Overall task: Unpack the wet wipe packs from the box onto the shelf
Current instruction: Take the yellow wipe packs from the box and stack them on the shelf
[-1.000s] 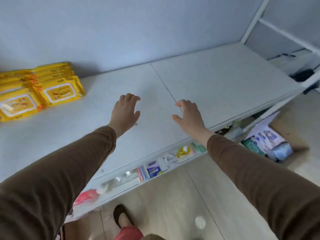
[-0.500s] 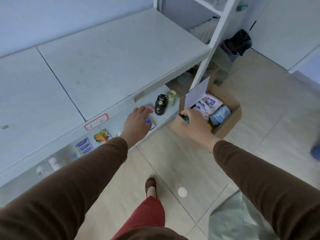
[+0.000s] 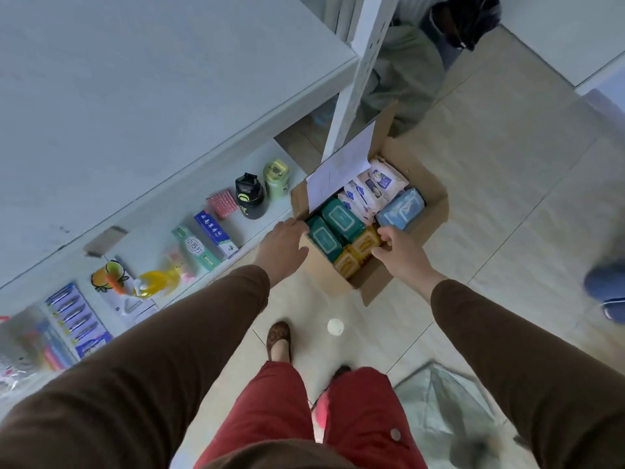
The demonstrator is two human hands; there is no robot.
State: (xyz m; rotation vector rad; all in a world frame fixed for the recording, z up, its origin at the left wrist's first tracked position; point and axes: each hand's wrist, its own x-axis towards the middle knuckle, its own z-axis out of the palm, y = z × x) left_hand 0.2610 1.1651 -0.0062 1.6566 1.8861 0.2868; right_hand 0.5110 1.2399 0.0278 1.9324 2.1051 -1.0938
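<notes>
An open cardboard box (image 3: 372, 286) stands on the floor beside the white shelf (image 3: 135, 96). It holds yellow wipe packs (image 3: 351, 258) at the near side, green packs (image 3: 333, 225) on the left, white and pink packs (image 3: 372, 187) at the back and a blue pack (image 3: 400, 206) on the right. My left hand (image 3: 282, 247) rests at the box's left rim with loose fingers and holds nothing. My right hand (image 3: 402, 253) reaches into the box. Its thumb and fingers are spread at the right end of the yellow packs and touch them.
The white shelf post (image 3: 358, 76) rises just behind the box, and a white paper flap (image 3: 338, 174) covers its back left corner. The lower shelf (image 3: 257, 228) carries toothpaste boxes, bottles and other goods. A plastic bag (image 3: 439, 401) and a small white cap (image 3: 335, 327) lie on the floor.
My view swung from the shelf top with its stacked yellow packs down to the box on the floor. Both hands dropped from above the shelf to the box.
</notes>
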